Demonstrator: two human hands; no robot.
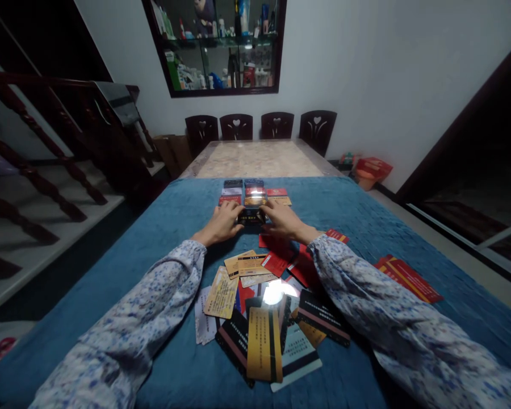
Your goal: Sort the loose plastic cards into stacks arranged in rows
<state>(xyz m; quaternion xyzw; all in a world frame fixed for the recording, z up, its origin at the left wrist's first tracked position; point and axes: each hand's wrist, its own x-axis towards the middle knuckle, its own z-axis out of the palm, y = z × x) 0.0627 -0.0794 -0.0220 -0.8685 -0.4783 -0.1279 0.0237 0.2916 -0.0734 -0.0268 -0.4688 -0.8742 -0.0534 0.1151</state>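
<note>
My left hand (222,222) and my right hand (284,220) pinch a black card (251,217) with gold print between them, one at each short side. Whether more cards lie beneath it I cannot tell. Just beyond my fingers are cards laid in rows: a red card (230,200), a gold card (255,200), a dark card (233,183) and others. Nearer to me, loose cards overlap in a heap, among them a yellow card (264,346), a black card with a brown stripe (323,318) and a red card (276,261).
A blue cloth (153,238) covers the near part of the marble table (259,158). Red cards (409,278) lie apart at the right. Several dark chairs (276,125) stand at the far end. A wooden railing (46,142) runs along the left.
</note>
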